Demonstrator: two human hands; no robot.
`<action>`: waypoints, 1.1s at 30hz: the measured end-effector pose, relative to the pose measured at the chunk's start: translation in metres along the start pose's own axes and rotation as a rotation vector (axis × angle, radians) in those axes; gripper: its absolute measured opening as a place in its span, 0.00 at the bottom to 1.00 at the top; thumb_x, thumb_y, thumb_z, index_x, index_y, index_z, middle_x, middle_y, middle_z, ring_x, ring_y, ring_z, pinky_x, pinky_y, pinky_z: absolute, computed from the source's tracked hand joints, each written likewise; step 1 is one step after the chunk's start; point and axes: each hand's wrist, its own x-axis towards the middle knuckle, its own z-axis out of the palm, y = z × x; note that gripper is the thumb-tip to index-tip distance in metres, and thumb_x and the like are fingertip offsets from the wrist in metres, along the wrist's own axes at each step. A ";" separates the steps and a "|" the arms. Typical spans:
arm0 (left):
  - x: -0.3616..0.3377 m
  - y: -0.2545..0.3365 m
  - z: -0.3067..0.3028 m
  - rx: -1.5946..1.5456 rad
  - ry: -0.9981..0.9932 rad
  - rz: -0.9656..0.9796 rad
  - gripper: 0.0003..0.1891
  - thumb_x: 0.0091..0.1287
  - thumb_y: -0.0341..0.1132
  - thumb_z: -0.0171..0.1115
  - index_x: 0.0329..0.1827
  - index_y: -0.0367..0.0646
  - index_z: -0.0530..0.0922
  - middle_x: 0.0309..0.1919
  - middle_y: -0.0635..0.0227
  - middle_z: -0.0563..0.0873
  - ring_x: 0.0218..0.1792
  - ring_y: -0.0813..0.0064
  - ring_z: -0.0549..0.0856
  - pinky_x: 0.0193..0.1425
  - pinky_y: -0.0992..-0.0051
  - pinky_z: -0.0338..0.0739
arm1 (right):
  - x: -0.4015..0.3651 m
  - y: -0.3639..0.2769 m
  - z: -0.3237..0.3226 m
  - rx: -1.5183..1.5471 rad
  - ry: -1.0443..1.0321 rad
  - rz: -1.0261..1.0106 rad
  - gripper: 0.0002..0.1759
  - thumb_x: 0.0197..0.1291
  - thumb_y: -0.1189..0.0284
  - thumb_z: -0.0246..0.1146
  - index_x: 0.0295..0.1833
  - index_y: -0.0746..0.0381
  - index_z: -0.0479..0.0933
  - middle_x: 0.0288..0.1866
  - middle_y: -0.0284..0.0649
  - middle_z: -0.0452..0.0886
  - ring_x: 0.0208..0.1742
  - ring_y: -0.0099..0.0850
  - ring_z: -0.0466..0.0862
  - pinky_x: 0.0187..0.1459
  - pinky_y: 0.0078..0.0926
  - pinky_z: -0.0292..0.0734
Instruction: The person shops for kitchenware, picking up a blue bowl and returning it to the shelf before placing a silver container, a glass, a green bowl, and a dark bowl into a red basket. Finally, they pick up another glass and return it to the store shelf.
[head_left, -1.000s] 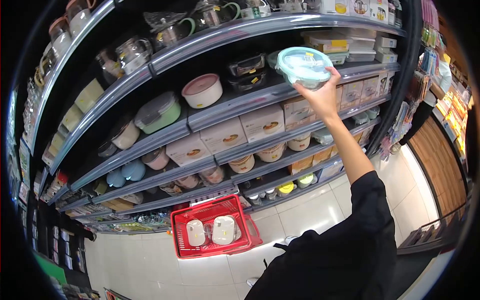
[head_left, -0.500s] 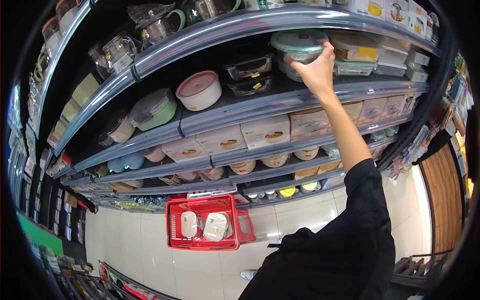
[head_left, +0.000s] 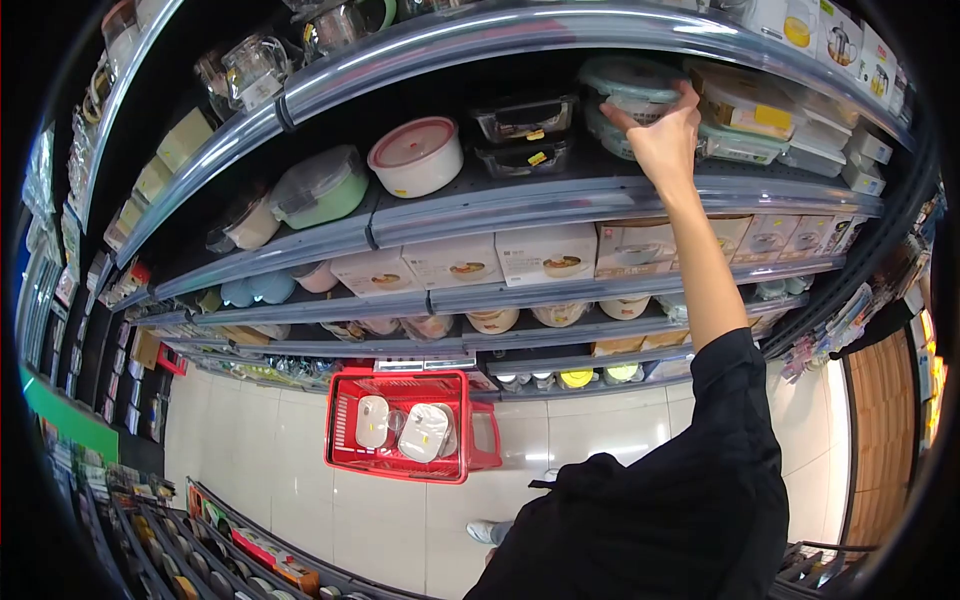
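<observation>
My right hand (head_left: 665,140) is raised to an upper shelf (head_left: 520,200) and rests on a round container with a pale green lid (head_left: 628,82), which sits stacked on another like it. My fingers are around its front edge. The arm wears a black sleeve (head_left: 730,400). My left hand is out of view. Down on the floor a red shopping basket (head_left: 345,460) holds white lidded containers (head_left: 425,432).
A white bowl with a red lid (head_left: 417,155) and a green container (head_left: 320,187) stand left on the same shelf. Dark boxes (head_left: 525,118) sit beside my hand. Boxed bowls (head_left: 545,252) fill the shelf below. White tiled floor (head_left: 590,430) lies underneath.
My right hand carried the green-lidded container from in front of the shelves back onto the stack on the upper shelf. The view swung slightly right and upward.
</observation>
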 end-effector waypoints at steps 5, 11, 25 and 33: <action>-0.016 -0.055 0.015 0.142 0.028 0.082 0.23 0.70 0.47 0.49 0.43 0.31 0.78 0.39 0.45 0.84 0.43 0.51 0.84 0.48 0.60 0.77 | -0.017 0.007 -0.006 0.162 0.031 -0.170 0.60 0.36 0.52 0.79 0.65 0.75 0.53 0.57 0.64 0.70 0.59 0.53 0.73 0.61 0.40 0.66; -0.075 -0.024 -0.005 -0.200 0.093 -0.094 0.22 0.66 0.46 0.53 0.45 0.31 0.80 0.38 0.48 0.85 0.44 0.58 0.85 0.50 0.68 0.76 | -0.159 0.019 -0.012 0.521 -0.039 -0.305 0.34 0.56 0.74 0.67 0.64 0.70 0.57 0.64 0.51 0.63 0.66 0.39 0.66 0.69 0.38 0.56; -0.135 -0.046 -0.009 -0.406 0.326 -0.277 0.20 0.67 0.45 0.53 0.43 0.32 0.81 0.35 0.51 0.86 0.40 0.64 0.85 0.46 0.70 0.76 | -0.546 0.013 0.019 0.654 -1.770 0.280 0.14 0.57 0.70 0.63 0.45 0.68 0.75 0.38 0.44 0.82 0.40 0.33 0.84 0.43 0.29 0.79; -0.150 -0.068 -0.016 -0.504 0.416 -0.395 0.21 0.66 0.46 0.53 0.44 0.33 0.81 0.36 0.50 0.86 0.41 0.64 0.84 0.46 0.70 0.75 | -0.636 -0.026 0.024 0.666 -2.039 0.099 0.15 0.58 0.69 0.63 0.47 0.67 0.75 0.36 0.39 0.81 0.40 0.26 0.82 0.43 0.26 0.77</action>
